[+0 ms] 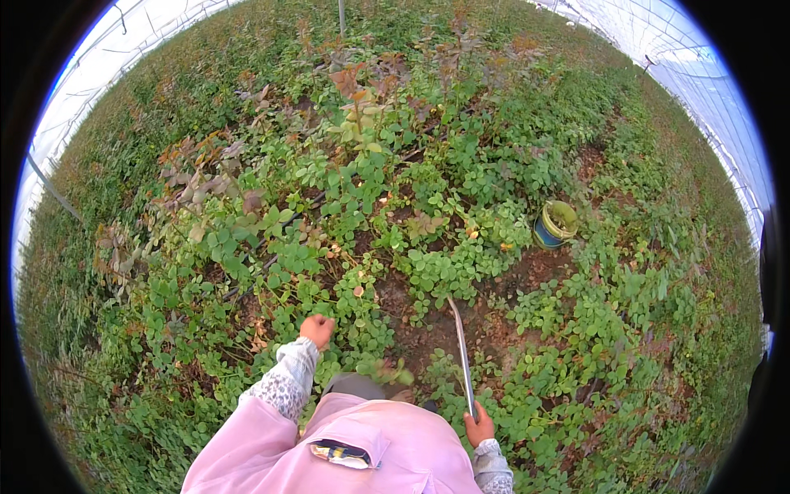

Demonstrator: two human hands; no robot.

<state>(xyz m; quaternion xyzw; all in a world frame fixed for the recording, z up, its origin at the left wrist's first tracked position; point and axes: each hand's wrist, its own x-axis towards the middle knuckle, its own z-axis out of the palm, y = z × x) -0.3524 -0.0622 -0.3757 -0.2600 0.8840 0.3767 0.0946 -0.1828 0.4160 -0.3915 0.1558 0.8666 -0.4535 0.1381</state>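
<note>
While the right hand (479, 428) grips a long-handled tool (461, 350), its blade resting on bare soil, the left hand (317, 329) is closed in the low weeds (346, 317), seemingly pulling them. Weeding looks underway; taller plants (354, 123) crowd ahead, and a bucket (555, 224) stands well apart.

Left arm stretched forward, patterned sleeve to the wrist; left hand (317, 330) curled closed, knuckles up. Right arm bent close to the torso; right hand (479, 430) fisted, thumb side forward.
</note>
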